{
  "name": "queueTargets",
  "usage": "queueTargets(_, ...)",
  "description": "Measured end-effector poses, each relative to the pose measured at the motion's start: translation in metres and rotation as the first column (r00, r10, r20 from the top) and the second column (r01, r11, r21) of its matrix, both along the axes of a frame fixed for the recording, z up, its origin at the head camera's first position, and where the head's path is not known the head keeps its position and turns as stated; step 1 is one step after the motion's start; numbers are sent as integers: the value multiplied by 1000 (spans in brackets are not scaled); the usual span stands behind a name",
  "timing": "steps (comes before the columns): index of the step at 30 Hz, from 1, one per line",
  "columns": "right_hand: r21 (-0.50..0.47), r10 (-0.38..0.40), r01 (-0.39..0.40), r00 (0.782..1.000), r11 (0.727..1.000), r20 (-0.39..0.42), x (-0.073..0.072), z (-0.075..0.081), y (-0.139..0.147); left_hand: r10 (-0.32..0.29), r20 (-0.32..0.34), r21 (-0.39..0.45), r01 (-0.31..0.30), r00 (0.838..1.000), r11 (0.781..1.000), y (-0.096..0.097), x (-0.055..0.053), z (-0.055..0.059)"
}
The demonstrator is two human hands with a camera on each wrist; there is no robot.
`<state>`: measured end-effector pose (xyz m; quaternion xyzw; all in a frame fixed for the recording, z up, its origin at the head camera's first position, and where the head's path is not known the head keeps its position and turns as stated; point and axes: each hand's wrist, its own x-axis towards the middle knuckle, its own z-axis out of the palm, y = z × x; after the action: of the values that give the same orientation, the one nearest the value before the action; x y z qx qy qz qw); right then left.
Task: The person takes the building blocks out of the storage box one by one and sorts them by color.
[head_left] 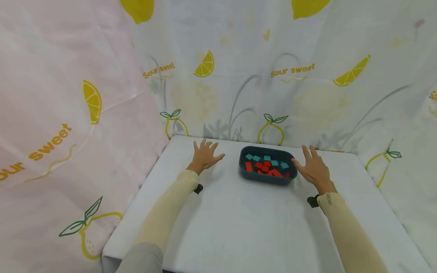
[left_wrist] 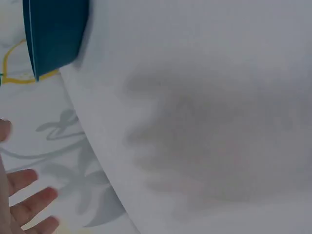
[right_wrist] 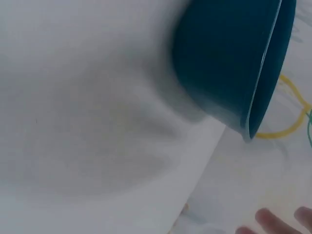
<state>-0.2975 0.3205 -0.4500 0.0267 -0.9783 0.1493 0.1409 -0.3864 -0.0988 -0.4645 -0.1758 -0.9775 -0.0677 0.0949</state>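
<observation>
A dark blue oblong tub (head_left: pixel 266 179) stands toward the back of the white table. In it lie several teal blocks (head_left: pixel 267 158) along the far side and several red blocks (head_left: pixel 249 167) nearer the front. My left hand (head_left: pixel 204 156) hovers left of the tub, fingers spread, holding nothing. Close by the tub's right end is my right hand (head_left: pixel 315 169), fingers extended and empty; whether its thumb touches the rim I cannot tell. The left wrist view catches spread fingertips (left_wrist: pixel 34 207) apart from the tub (left_wrist: pixel 56 36). Fingertips (right_wrist: pixel 273 223) also show below the tub (right_wrist: pixel 224 53) in the right wrist view.
The white tabletop (head_left: pixel 239 223) stretches in front of the tub. Behind it hangs a cloth (head_left: pixel 235 91) printed with lemons and lettering, close to the table's back edge. A similar pinkish cloth (head_left: pixel 112 144) hangs along the left side. Dark wrist devices (head_left: pixel 313 201) sit under the sleeves.
</observation>
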Motion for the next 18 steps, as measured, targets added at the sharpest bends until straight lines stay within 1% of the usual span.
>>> queueTargets(1, -55, -3, 1, 1000, 998, -27, 0, -2, 0, -19, 3, 29, 19, 1000, 999, 3, 1, 0)
queueTargets(3, -161, -23, 7, 995, 987, -99, -1, -7, -1, -61, -6, 119, 61, 998, 991, 9, 3, 1)
queueTargets(4, -210, -42, 15, 991, 978, -124, -1, -10, -1, -83, -15, 172, 84, 996, 981, 13, 4, 1)
queueTargets(5, -251, -62, 27, 989, 968, -132, -1, -12, -2, -105, -21, 228, 107, 994, 968, 17, 5, 1)
queueTargets(6, -288, -81, 42, 989, 957, -128, -1, -15, -2, -124, -25, 279, 126, 992, 952, 22, 6, 1)
queueTargets(8, -333, -115, 79, 990, 939, -88, 0, -21, -4, -150, -20, 361, 147, 989, 921, 30, 7, -2)
queueTargets(10, -359, -136, 118, 990, 926, -27, 2, -26, -7, -170, -10, 407, 159, 985, 900, 38, 8, -5)
queueTargets(12, -380, -145, 139, 989, 915, 13, 3, -31, -9, -189, 8, 446, 165, 982, 880, 45, 10, -8)
queueTargets(15, -407, -142, 148, 989, 902, 44, 3, -37, -13, -200, 34, 477, 161, 979, 864, 54, 12, -12)
queueTargets(18, -420, -134, 143, 990, 896, 51, 2, -41, -16, -194, 50, 492, 145, 980, 858, 60, 14, -16)
